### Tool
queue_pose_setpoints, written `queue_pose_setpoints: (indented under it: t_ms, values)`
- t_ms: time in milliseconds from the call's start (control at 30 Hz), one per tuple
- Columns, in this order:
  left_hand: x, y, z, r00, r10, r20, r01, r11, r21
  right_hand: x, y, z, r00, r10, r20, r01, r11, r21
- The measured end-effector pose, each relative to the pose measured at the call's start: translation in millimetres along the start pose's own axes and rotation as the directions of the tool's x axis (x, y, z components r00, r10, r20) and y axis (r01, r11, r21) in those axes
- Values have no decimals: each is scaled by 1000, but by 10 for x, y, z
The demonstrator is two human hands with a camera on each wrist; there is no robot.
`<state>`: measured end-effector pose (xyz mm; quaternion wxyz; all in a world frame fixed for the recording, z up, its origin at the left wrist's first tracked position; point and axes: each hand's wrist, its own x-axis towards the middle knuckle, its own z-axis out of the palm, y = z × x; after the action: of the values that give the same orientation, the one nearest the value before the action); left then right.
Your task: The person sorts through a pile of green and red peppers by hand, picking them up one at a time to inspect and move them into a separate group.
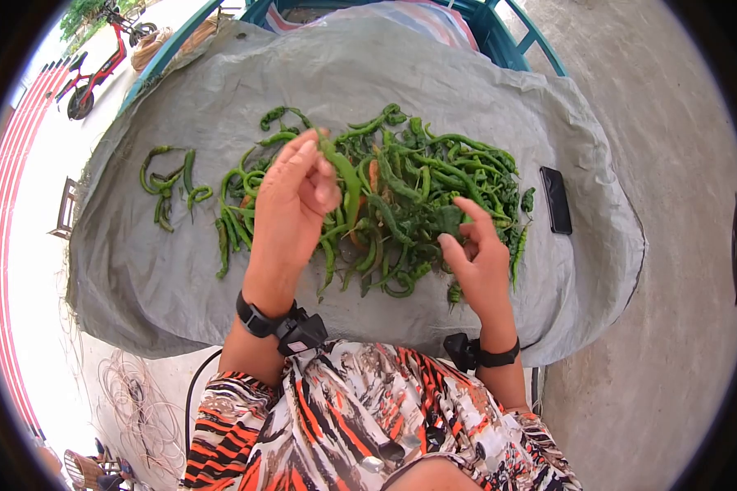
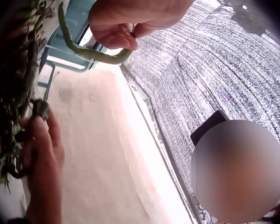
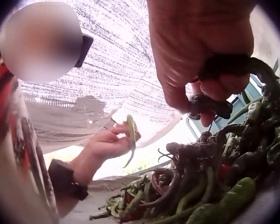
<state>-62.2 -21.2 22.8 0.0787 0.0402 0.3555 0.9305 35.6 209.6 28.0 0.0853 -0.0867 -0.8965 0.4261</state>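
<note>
Left hand (image 1: 291, 192) is pinching a long pepper (image 1: 350, 184) above the pile (image 1: 397, 184); right hand (image 1: 483, 266) is gripping a dark pepper (image 1: 448, 219) over its right part, bare sheet (image 1: 180, 295) lying between pile and near edge.

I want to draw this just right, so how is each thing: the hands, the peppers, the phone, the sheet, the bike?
Left hand: raised, pinching a pepper.
Long pepper: green, curved, held up.
Right hand: fingers bent, holding a pepper.
Dark pepper: between the fingertips.
Pepper pile: loosely heaped, mostly green.
Phone: lying flat, screen dark.
Sheet: spread out, wrinkled.
Bike: standing.
</note>
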Motion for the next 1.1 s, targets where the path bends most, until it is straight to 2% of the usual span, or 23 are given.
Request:
queue_pose_setpoints:
  t_ms: [67, 100, 200, 300, 333, 367, 467, 500, 533, 600, 633, 733, 867, 967, 1033, 1100]
  values:
    - [28, -10, 41, 971, 113, -211, -58, 966, 253, 5, 84, 39, 999, 10, -52, 2, 975, 222]
    - [14, -30, 54, 968, 149, -203, -72, 936, 344, 13, 106, 52, 997, 19, -79, 8, 944, 329]
    - [-101, -125, 246, 999, -2, 45, -26, 801, 599, -4, 30, 73, 998, -48, 31, 32, 923, 384]
    - [-177, -245, 351, 944, -244, 222, 43, 759, 650, -36, -92, 61, 975, -163, 148, 107, 938, 331]
    - [-178, -265, 332, 956, -203, 212, 31, 786, 617, -43, -119, 45, 960, -204, 193, 139, 943, 303]
    - [-176, -293, 296, 966, -163, 200, 17, 812, 583, -38, -53, 65, 958, -215, 192, 137, 926, 353]
    - [-154, -204, 260, 991, -69, 111, 1, 854, 520, 49, 9, 53, 998, -41, 55, 10, 884, 468]
    - [-134, -172, 224, 995, -49, 82, 2, 869, 495, 103, 46, 69, 998, -47, -52, 59, 962, 267]
    - [-116, -147, 207, 998, -30, 53, 1, 883, 469, 163, 120, 98, 990, -121, -77, 129, 986, 104]
    - [-92, -102, 235, 997, -71, 19, 59, 924, 378, 267, 242, 146, 957, -278, -87, 253, 940, -228]
    - [-88, -84, 232, 996, -86, 18, 74, 932, 354, 268, 219, 197, 976, -205, -68, 189, 963, -192]
    - [-70, -87, 249, 989, -146, 20, 135, 951, 279, 280, 181, 257, 982, -179, -60, 160, 959, -235]
    - [1, -197, 251, 969, -245, 45, 227, 943, 243, 317, 222, 227, 994, -67, -87, 69, 997, 29]
    - [14, -299, 279, 991, -112, 71, 63, 870, 489, 276, 125, 94, 974, -5, -226, 66, 963, 261]
    - [-35, -379, 288, 987, -36, 159, -66, 802, 594, 209, 39, -36, 977, -14, -211, 106, 895, 434]
    - [-116, -394, 353, 950, -109, 294, -138, 697, 704, 140, 24, -55, 978, -17, -208, 136, 807, 574]
